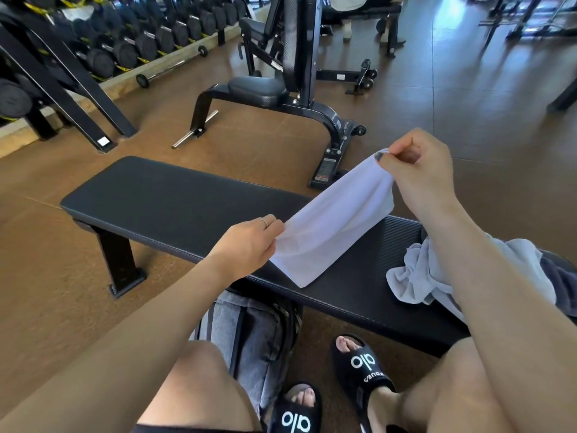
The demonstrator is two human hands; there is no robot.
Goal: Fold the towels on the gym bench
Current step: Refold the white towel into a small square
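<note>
A soft white towel (324, 226) hangs stretched over the worktop (175, 201), a flat black padded bench with stitched edges. The left hand (246, 248) pinches its lower end and the right hand (418, 170) pinches its raised upper corner, fingers closed on the cloth; its bottom corner touches the padding. A crumpled pale blue towel (418, 276) lies on the worktop's right end, partly hidden by the right forearm. A grey bag (249, 332) stands under the worktop by black slides (362, 367).
</note>
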